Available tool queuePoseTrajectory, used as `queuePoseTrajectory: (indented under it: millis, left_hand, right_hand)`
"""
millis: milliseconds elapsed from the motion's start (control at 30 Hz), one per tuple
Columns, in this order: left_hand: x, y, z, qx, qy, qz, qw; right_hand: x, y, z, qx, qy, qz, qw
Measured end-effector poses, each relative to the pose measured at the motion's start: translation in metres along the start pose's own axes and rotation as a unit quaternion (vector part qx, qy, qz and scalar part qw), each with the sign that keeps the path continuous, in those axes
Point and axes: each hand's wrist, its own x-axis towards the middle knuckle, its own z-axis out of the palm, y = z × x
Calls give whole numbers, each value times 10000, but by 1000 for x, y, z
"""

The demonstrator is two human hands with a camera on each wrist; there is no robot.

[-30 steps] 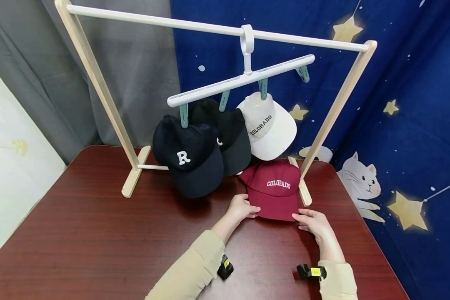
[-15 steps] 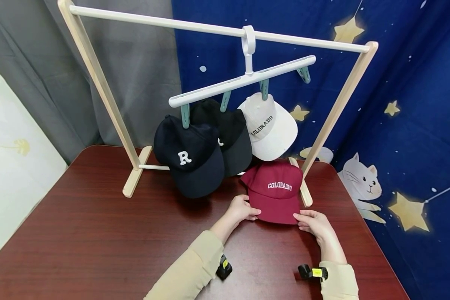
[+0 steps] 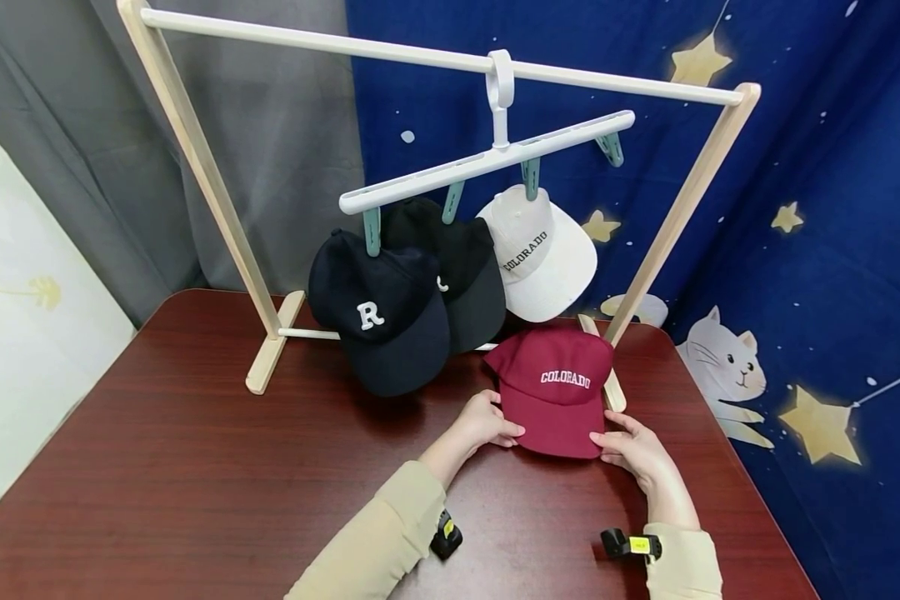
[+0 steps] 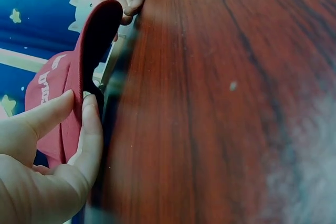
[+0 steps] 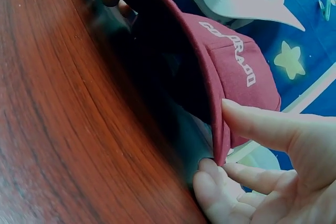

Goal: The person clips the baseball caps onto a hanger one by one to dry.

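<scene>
A maroon baseball cap (image 3: 551, 421) lettered COLORADO faces me at the foot of the rack's right side. My left hand (image 3: 483, 422) pinches the left edge of its brim, thumb on top and fingers beneath, as the left wrist view shows. On the opposite brim edge, my right hand (image 3: 636, 451) pinches between thumb and fingers. In the right wrist view the brim (image 5: 207, 72) is raised off the table. Above hang a navy cap (image 3: 378, 308) with a white R, a black cap (image 3: 468, 275) and a white cap (image 3: 540, 258), each under a green clip.
A wooden rack (image 3: 690, 200) stands on the dark red table (image 3: 195, 483). From its bar hangs a tilted white hanger (image 3: 487, 162). The clip (image 3: 611, 148) at its right end holds nothing. Curtains (image 3: 832, 275) rise behind.
The maroon cap has come slightly toward me and to the right, its brim edge lower in view. Both hands keep their pinch; the right hand has moved a little right and down.
</scene>
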Motion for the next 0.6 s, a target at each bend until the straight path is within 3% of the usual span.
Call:
queuePoseTrajectory:
  millis: [267,600]
  left_hand:
    - [-3,-1,-2,-51,-312,-39,9995]
    - [-4,-4,-3,-22,-409,21,9992]
  right_hand:
    - [-2,-2,-2,-18,-240,-28,9997]
    - [-6,-4,-4,-28,-359,-88,9993]
